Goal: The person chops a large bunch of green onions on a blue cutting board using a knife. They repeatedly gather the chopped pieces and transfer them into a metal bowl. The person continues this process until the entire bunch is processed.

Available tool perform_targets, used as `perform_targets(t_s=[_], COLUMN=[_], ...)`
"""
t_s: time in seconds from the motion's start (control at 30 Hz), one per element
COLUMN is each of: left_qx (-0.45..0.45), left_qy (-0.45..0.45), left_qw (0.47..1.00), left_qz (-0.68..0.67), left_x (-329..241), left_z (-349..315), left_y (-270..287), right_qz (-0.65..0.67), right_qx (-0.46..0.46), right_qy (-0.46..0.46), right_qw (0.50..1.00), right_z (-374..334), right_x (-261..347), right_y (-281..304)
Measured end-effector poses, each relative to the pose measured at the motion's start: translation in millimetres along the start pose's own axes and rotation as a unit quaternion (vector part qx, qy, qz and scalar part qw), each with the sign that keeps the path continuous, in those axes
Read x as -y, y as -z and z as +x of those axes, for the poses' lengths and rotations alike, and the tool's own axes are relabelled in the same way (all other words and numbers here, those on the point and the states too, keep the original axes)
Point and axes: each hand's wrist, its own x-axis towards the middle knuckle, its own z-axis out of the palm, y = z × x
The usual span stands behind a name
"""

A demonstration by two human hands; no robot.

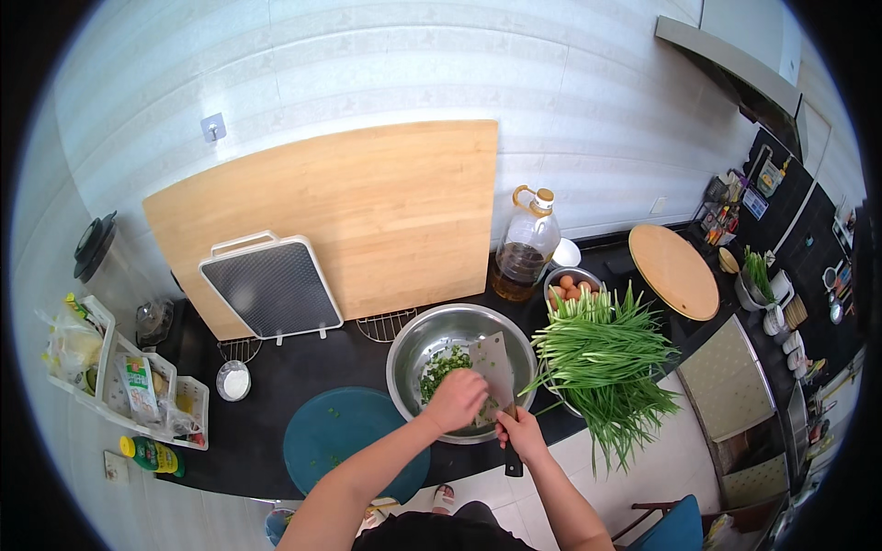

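My right hand [522, 433] is wrapped round the black handle of a cleaver [494, 364]. Its broad blade reaches over a large steel bowl [397, 376], with a few green bits stuck to it. Chopped greens [444, 365] lie in the bowl. Beside the blade, above the bowl, my left hand [457, 400] has its fingers curled in; whatever they may hold is hidden. To the left of the bowl, a round blue-green cutting board [344, 436] carries a few green scraps. A big bunch of garlic chives [602, 358] sits to the right.
Brown eggs [571, 288] and an oil jug [525, 246] stand behind the chives. A large wooden board [404, 202] and a smaller grey board [271, 285] lean on the wall. A small bowl of white powder [233, 381] and white baskets [112, 386] are at left.
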Motion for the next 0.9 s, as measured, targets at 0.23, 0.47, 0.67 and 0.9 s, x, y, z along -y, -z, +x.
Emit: perform_targets(t_s=[0.23, 0.47, 0.67, 0.9], left_qx=[0.099, 0.056, 0.081, 0.099], left_qy=[0.061, -0.066, 0.005, -0.082], left_qw=[0.985, 0.996, 0.984, 0.991], left_qz=[0.127, 0.004, 0.158, 0.035], left_x=[35, -13, 29, -16], left_z=[-47, -4, -44, -9], left_y=[-1, 3, 12, 2], right_qz=[-0.001, 0.015, 0.019, 0.024], right_qx=[0.000, 0.005, 0.003, 0.003], right_qy=[0.017, 0.025, 0.033, 0.029], right_qw=[1.000, 1.000, 0.999, 0.999], right_z=[-1, 0, -2, -1], right_x=[6, 9, 11, 9], right_y=[-2, -7, 0, -3])
